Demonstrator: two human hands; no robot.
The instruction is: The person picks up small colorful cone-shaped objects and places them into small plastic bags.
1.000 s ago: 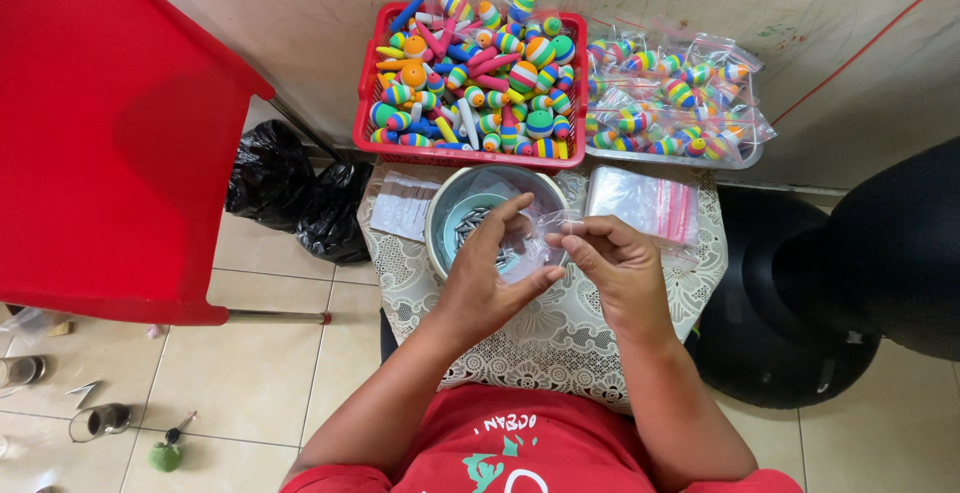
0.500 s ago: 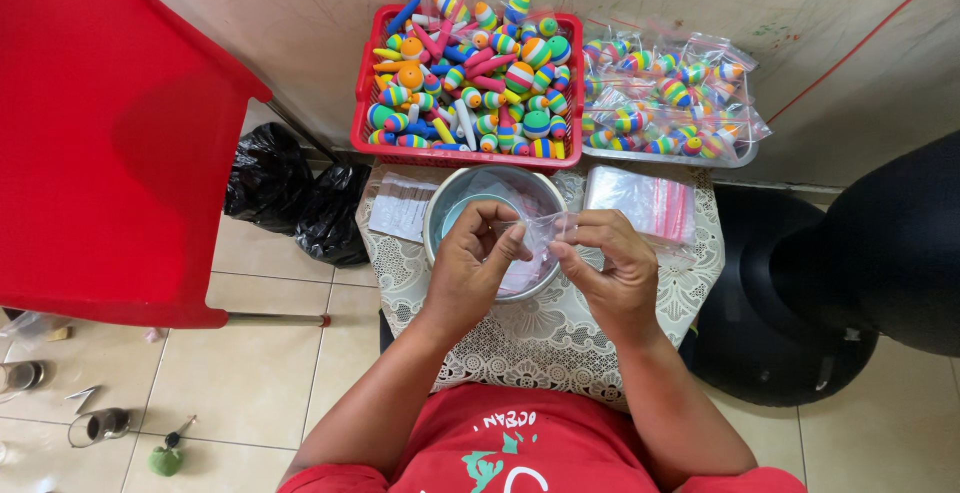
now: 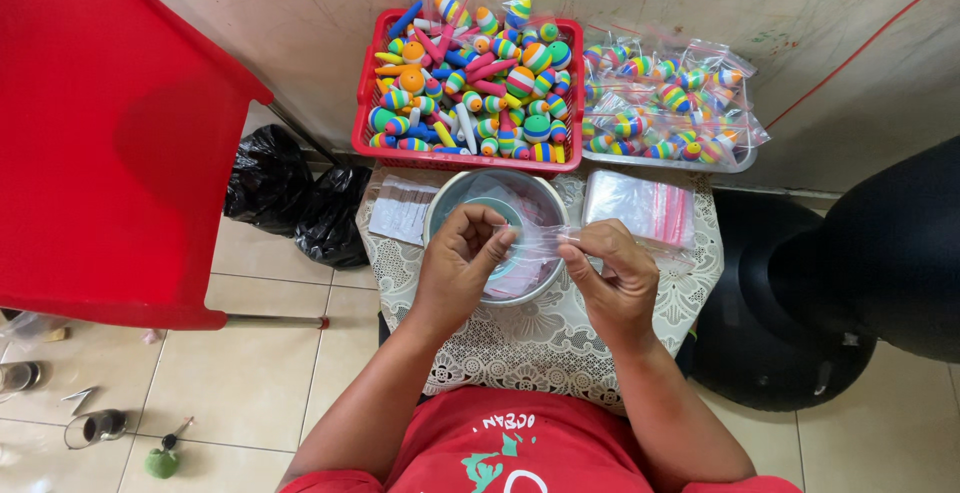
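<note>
Both hands, left hand (image 3: pixel 462 258) and right hand (image 3: pixel 612 271), are pinching a small clear bag (image 3: pixel 545 241) over the metal bowl (image 3: pixel 450 205); behind it, a red basket (image 3: pixel 366 113) is brimming with striped toys (image 3: pixel 520 81), bagged toys (image 3: pixel 665 103) sitting alongside.

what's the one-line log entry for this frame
left hand + right hand: pinch small clear bag | over metal bowl | red basket behind
</note>
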